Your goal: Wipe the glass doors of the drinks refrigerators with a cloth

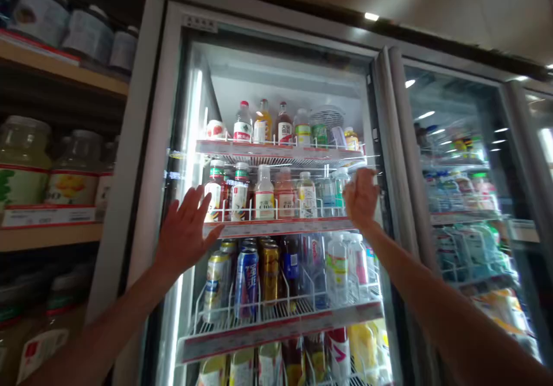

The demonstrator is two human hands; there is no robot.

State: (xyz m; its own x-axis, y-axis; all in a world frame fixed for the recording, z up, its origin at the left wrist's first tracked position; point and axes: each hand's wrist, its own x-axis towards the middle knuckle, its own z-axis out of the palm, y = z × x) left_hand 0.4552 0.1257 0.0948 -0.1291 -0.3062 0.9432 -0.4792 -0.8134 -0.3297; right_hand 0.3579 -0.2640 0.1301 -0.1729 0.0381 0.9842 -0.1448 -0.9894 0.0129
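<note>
My left hand (184, 230) is raised at the left side of a glass-fronted drinks fridge (276, 75). Its fingers are spread and it holds nothing. Whether it touches the glass I cannot tell. My right hand (362, 197) is up near the right edge of the same fridge front, its fingers curled into a fist. What lies inside the fist, if anything, is hidden. Between my hands stands a shelf row of juice bottles (264, 193). Below it are drink cans, among them a blue can (247, 282) and a gold can (271, 271). More bottles (285, 124) line the top shelf.
To the right is a second glass fridge door (458, 190) with packed drinks behind it, and an upright frame (404, 161) between the two. Wooden shelves (52, 236) with large jars (71, 170) stand close on the left. Bottles fill the fridge's lowest visible shelf.
</note>
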